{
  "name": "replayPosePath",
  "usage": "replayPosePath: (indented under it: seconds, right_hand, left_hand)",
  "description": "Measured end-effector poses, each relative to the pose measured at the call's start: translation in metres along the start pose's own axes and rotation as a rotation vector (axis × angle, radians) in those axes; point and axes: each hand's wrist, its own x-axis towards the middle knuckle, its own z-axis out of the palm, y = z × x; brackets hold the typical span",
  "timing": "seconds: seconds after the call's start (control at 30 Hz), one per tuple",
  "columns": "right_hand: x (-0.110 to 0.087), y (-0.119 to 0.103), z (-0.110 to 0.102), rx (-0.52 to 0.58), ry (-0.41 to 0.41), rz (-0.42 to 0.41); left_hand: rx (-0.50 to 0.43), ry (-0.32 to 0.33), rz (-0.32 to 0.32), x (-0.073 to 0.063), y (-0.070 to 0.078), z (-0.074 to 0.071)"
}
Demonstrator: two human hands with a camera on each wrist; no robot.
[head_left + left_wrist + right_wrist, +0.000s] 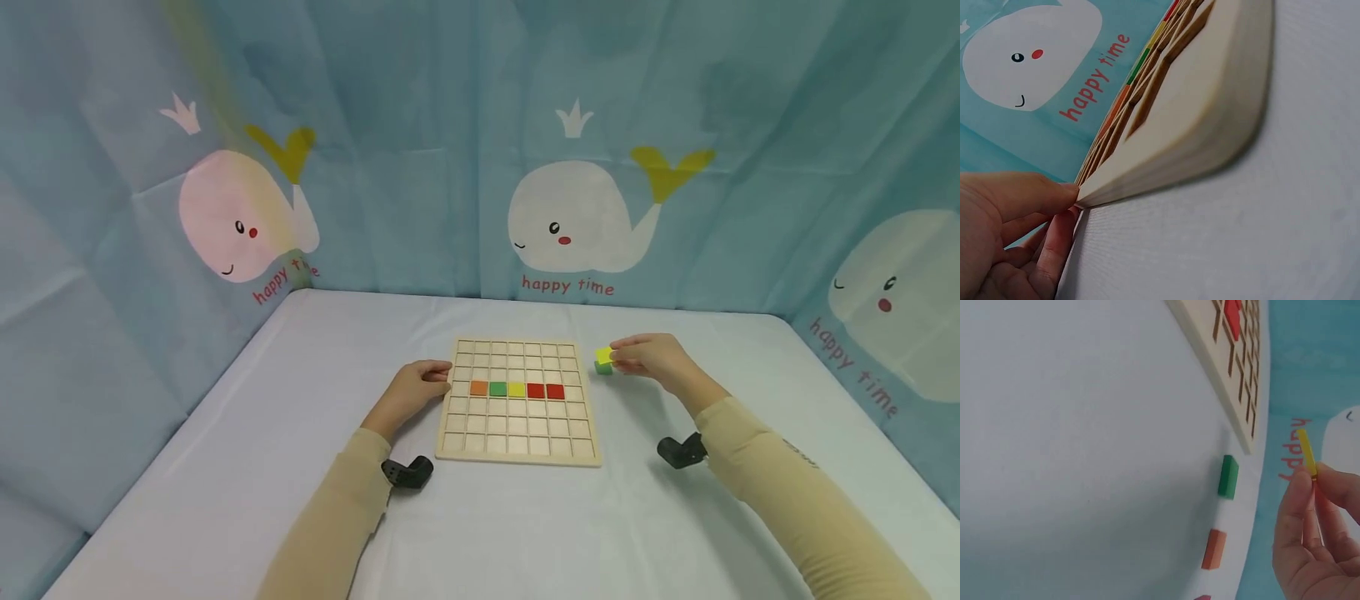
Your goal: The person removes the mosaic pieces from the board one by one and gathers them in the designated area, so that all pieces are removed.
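Note:
A wooden grid board (pixel 517 450) lies flat on the white cloth. One row of it holds coloured square tiles: an orange tile (pixel 478 388), a green tile (pixel 498 389), a yellow tile (pixel 517 389) and two red ones. The left hand (pixel 411 392) is at the board's left edge, pinching it between thumb and finger in the left wrist view. Beyond the board's right side, the right hand (pixel 654 360) pinches another yellow tile (pixel 1307 453) between thumb and fingertips, above the table. Close to that hand a loose green tile (pixel 1229 477) rests on the cloth.
In the right wrist view a loose orange tile (pixel 1214 549) lies near the green one, and a pinkish-red piece (pixel 1202 597) shows at the bottom edge. A blue whale-print curtain (pixel 420 208) stands behind the table. Black devices (pixel 408 473) sit at both wrists.

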Motion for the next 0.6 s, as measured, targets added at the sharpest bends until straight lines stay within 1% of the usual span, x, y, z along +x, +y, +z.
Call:
replayPosePath:
  seconds: [0.3, 0.37, 0.57, 0.6]
  right_hand:
    - [0.0, 0.005, -0.011, 0.038, 0.034, 0.033]
    - [-0.001, 0.007, -0.013, 0.038, 0.039, 0.036]
    - [-0.003, 0.01, -0.023, 0.013, 0.039, 0.017]
    - [-0.002, 0.01, -0.025, 0.024, 0.051, 0.013]
  left_hand:
    - [0.027, 0.005, 0.007, 0.0, -0.001, 0.0]
    - [0.019, 0.009, 0.0, 0.0, -0.001, 0.001]
    - [0.012, 0.003, -0.003, 0.001, 0.0, 0.001]
    - [0.016, 0.008, -0.002, 0.002, 0.0, 0.0]
